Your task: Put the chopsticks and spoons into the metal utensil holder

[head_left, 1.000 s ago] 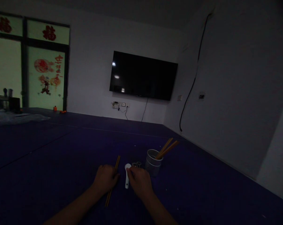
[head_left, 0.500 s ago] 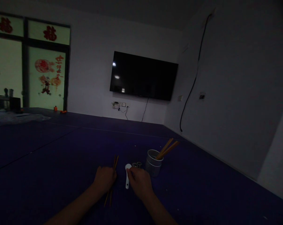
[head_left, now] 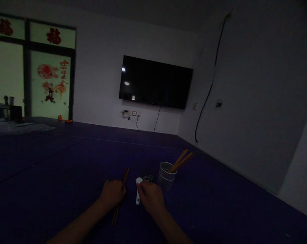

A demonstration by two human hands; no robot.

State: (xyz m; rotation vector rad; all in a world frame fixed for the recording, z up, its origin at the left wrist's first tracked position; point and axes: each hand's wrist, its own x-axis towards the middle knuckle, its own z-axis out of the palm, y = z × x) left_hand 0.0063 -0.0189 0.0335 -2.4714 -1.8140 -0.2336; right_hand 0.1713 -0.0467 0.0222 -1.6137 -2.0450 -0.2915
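My left hand (head_left: 114, 192) is closed around a pair of brown chopsticks (head_left: 126, 174), whose ends stick out above and below the fist. Beside it, the thumb and fingers of my right hand (head_left: 151, 196) pinch a white spoon (head_left: 138, 196) near its neck, the bowl end pointing away from me. Just beyond my right fingers lie the grey looped handles (head_left: 150, 177) of what looks like scissors, the rest hidden behind the hand. To the right stands a grey metal cup (head_left: 166, 181) with several light wooden chopsticks (head_left: 181, 162) leaning to its right.
A dark purple surface (head_left: 79, 176) spreads out under everything and reaches the walls. At far left are clear plastic sheeting (head_left: 21, 128) and a black box-like item (head_left: 7, 111). Small orange objects (head_left: 68, 121) sit by the door. A television (head_left: 155, 83) hangs on the far wall.
The chopsticks in my left hand were crossed and spread at the lower end; now they lie closer together, nearly parallel. My right hand and the spoon look unmoved.
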